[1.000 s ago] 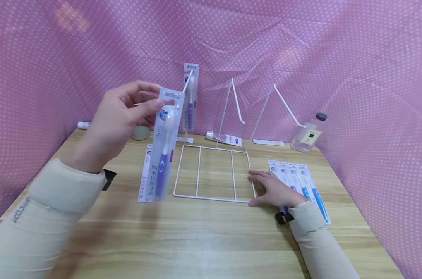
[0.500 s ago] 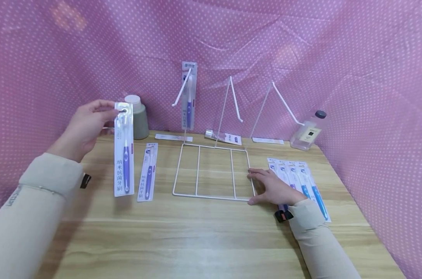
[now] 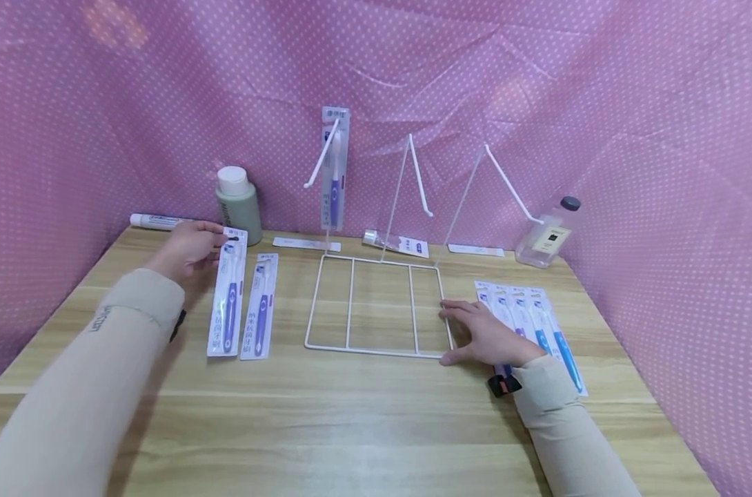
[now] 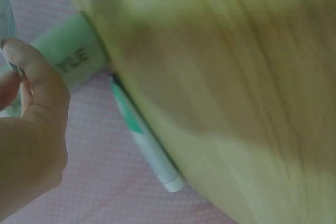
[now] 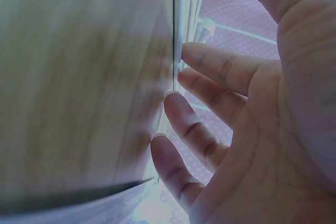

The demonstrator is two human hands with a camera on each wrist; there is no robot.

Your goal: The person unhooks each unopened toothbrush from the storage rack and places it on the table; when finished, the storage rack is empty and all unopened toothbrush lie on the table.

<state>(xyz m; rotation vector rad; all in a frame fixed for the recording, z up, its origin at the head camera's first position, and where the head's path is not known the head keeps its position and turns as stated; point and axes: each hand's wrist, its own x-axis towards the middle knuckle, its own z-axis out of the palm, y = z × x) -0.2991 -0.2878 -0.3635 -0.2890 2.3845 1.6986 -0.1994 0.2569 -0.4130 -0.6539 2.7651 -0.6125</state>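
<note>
My left hand (image 3: 192, 250) pinches the top end of a packaged toothbrush (image 3: 230, 293) with a purple handle. The pack is low over the left of the table, beside another purple packaged toothbrush (image 3: 260, 307); whether its lower end touches the wood I cannot tell. In the left wrist view the thumb and finger meet at the left edge. My right hand (image 3: 484, 335) rests at the right side of the white wire rack (image 3: 350, 304), fingers spread and lightly bent along its base wire. A third purple packaged toothbrush (image 3: 334, 172) hangs on the rack's left hook.
Several packaged toothbrushes (image 3: 537, 324) lie right of the right hand, partly covered by it. Along the back stand a grey-green bottle (image 3: 239, 210) and a clear bottle (image 3: 546, 241). A white tube (image 3: 155, 221) and a toothpaste tube (image 3: 397, 243) lie there. Pink dotted cloth (image 3: 376, 62) encloses the table.
My left hand has carried its packaged toothbrush from in front of the rack leftward, then down to the table beside the other pack. The right hand has stayed at the rack's base.
</note>
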